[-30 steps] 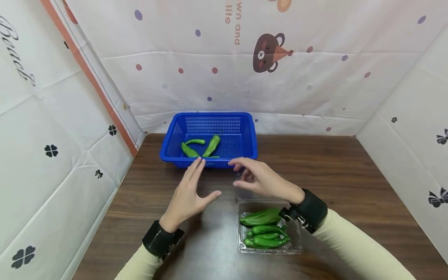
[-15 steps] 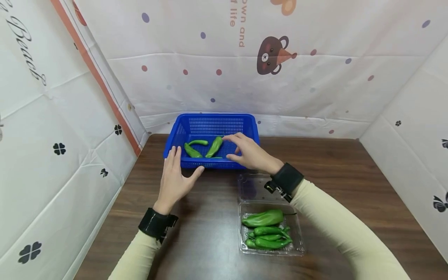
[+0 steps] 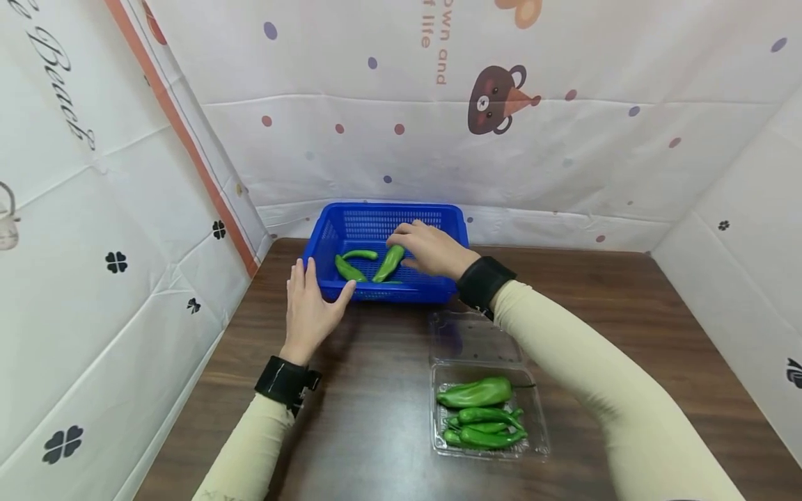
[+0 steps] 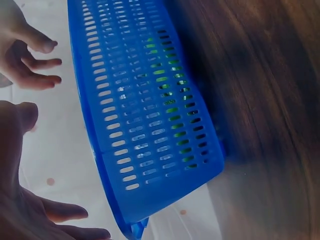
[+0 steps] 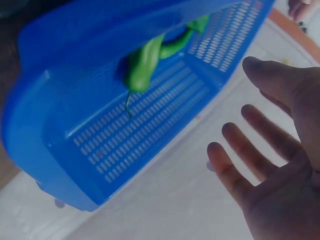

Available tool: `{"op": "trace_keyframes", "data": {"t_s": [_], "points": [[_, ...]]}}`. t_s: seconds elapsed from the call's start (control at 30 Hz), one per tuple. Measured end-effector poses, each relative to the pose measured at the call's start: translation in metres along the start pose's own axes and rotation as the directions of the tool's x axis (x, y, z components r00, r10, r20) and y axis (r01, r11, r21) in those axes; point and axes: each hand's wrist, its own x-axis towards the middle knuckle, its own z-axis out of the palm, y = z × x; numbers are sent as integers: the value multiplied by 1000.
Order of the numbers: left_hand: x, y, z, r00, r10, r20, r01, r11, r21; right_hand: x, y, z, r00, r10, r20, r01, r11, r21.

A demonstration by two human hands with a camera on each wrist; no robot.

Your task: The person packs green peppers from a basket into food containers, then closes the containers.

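A blue plastic basket (image 3: 461, 229) stands at the back of the table with several green peppers in it. Over the basket, my right hand (image 3: 432, 250) reaches in beside a large green pepper (image 3: 389, 264); in the right wrist view its fingers (image 5: 225, 167) are spread and hold nothing, apart from the pepper with its thin stem (image 5: 142, 70). My left hand (image 3: 310, 313) is by the basket's front left corner, fingers straight and thumb out; whether it touches the rim cannot be told. A curved pepper (image 3: 360, 255) and another pepper (image 3: 348, 270) lie at the basket's left.
Nearer on the brown wooden table (image 3: 376, 417), a clear plastic clamshell box (image 3: 540, 424) holds several green peppers (image 3: 476, 393). Its see-through lid (image 3: 476, 337) lies folded back toward the basket. White printed sheets (image 3: 313, 160) hang behind and at both sides.
My right hand has moved forward and left, from in front of the basket to over it beside the large pepper. My left hand has shifted left to the basket's front left corner.
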Motion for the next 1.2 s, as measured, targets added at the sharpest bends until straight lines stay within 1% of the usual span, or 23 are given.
{"op": "trace_keyframes", "data": {"t_s": [0.1,0.2,0.4,0.6,0.8,0.93,1.2], "points": [[3,-3,1,1000,-27,7,27,999,17,13,4,5,999,-31,25,32,999,-36],[5,-4,2,999,-45,12,44,998,34,24,8,10,997,-36,66,40,997,-58],[8,-6,6,998,-57,20,56,997,53,45,17,17,986,13,167,8,992,-126],[11,-6,8,998,-64,27,61,995,78,63,24,24,968,78,239,-45,989,-142],[12,-8,8,996,-86,23,83,990,111,77,26,32,951,110,290,-67,986,-153],[14,-10,10,996,-87,17,84,988,128,85,30,39,937,133,323,-82,983,-166],[13,-13,11,993,-110,35,105,986,129,95,37,57,930,131,342,-78,983,-164]]}}
